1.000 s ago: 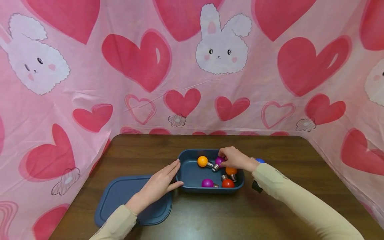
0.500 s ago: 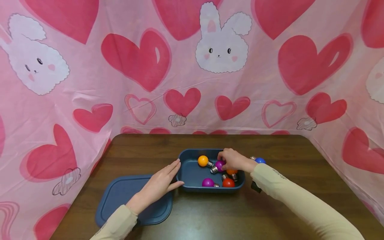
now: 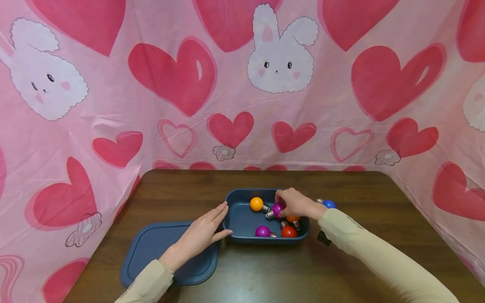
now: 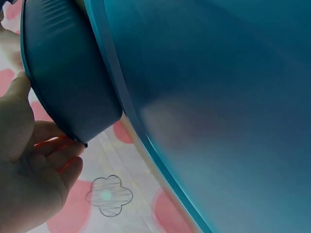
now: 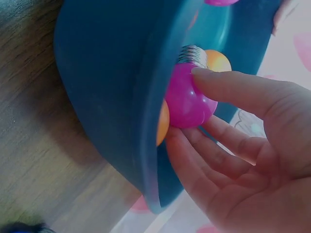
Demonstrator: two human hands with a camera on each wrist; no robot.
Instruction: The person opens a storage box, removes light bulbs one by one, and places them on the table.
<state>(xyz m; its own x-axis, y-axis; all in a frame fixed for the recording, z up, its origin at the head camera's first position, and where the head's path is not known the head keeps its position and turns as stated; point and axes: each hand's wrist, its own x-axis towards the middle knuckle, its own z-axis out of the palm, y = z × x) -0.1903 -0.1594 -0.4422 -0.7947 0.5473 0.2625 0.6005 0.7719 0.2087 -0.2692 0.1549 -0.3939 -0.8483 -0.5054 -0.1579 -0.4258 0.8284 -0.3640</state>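
While the blue container [image 3: 265, 241] is touched at its left rim by the left hand [image 3: 202, 230], fingers extended, the purple bulb [image 3: 278, 209] farther right inside, long axis slanted with screw base [image 3: 270, 214] leftward and toward the person, is pinched by the nearer right hand [image 3: 297, 203]

I count one box [image 3: 261, 241], five bulbs [image 3: 256, 204] inside it, one blue bulb [image 3: 329, 204] just right of it, one lid [image 3: 153, 250] to its left, one left hand [image 3: 202, 231] at its left end and one right hand [image 3: 297, 203] over its right half.
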